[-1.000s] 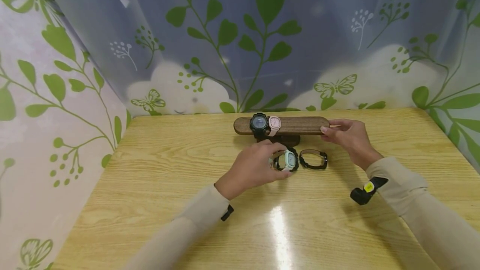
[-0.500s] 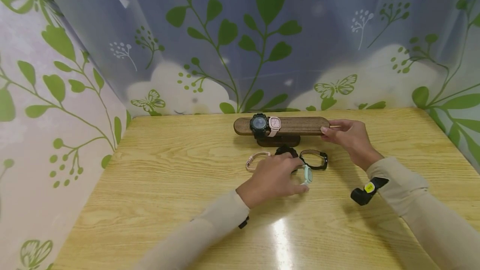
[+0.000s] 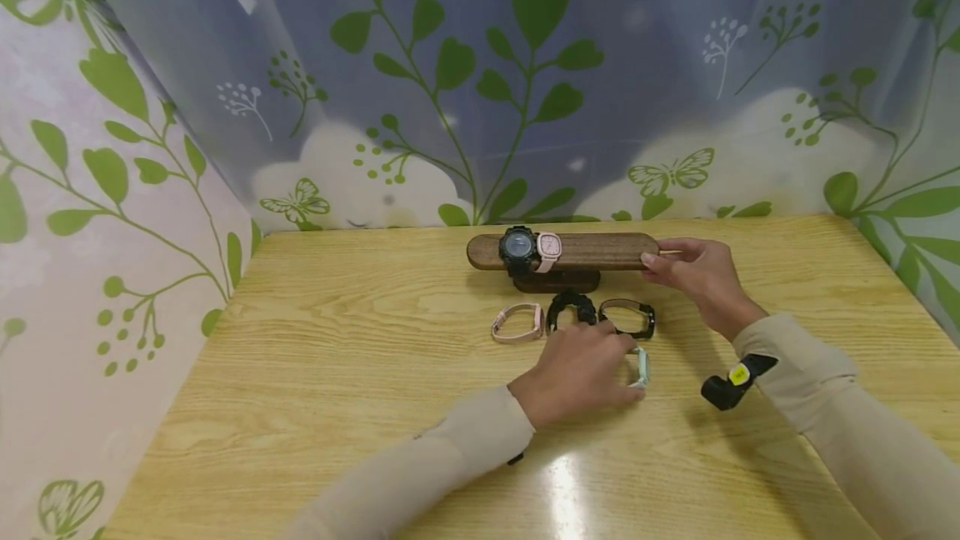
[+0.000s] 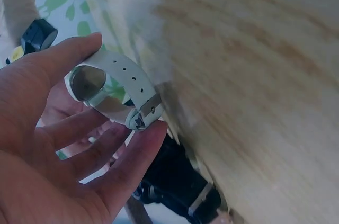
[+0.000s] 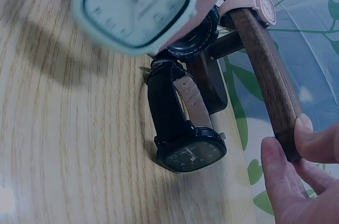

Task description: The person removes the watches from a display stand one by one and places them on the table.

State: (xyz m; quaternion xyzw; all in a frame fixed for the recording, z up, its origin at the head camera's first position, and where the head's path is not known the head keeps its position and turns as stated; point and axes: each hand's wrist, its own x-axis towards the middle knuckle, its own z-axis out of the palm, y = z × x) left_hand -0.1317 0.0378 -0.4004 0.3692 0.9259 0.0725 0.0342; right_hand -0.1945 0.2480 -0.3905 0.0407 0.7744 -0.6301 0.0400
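Observation:
My left hand (image 3: 581, 369) holds a mint green wristwatch (image 3: 642, 367) between thumb and fingers, above the table. Its buckled strap loop (image 4: 127, 73) shows in the left wrist view, and its dial (image 5: 135, 4) looms close in the right wrist view. My right hand (image 3: 697, 273) pinches the right end of a dark wooden watch stand (image 3: 607, 252). Around the left part of its bar are a bulky black watch (image 3: 517, 247) and, touching or nearly touching it, a pale pink watch (image 3: 550, 246).
In front of the stand's base (image 3: 558, 282), a second pink watch (image 3: 537, 322), a chunky black watch (image 3: 572, 302) and a black watch with a tan-lined strap (image 5: 190, 155) rest on the wooden table (image 3: 337, 340). A leaf-patterned curtain (image 3: 480, 90) hangs behind the table.
My left hand has moved right and nearer the front edge with the mint watch, uncovering the pink and chunky black watches on the table. My right hand stays on the stand.

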